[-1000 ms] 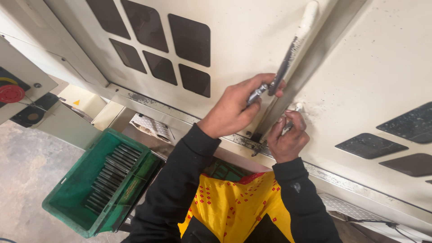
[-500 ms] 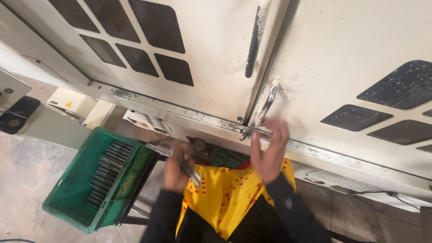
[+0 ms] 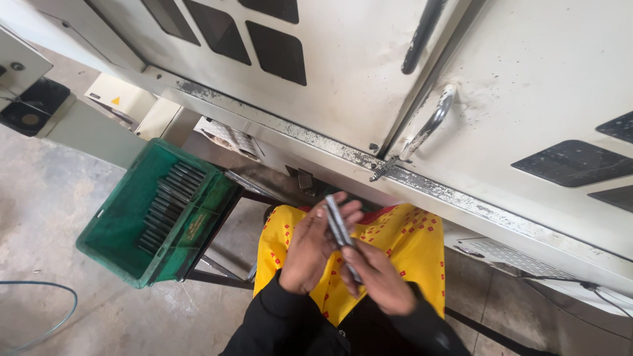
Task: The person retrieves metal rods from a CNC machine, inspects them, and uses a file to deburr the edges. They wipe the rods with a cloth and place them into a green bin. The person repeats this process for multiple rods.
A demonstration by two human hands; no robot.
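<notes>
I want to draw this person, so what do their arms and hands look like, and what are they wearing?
Both arms are covered by long black sleeves that end at the wrists. The left hand and the right hand are bare: no gloves, and no rings or watch that I can see. Under the arms shows bright yellow cloth with small red square dots.
</notes>
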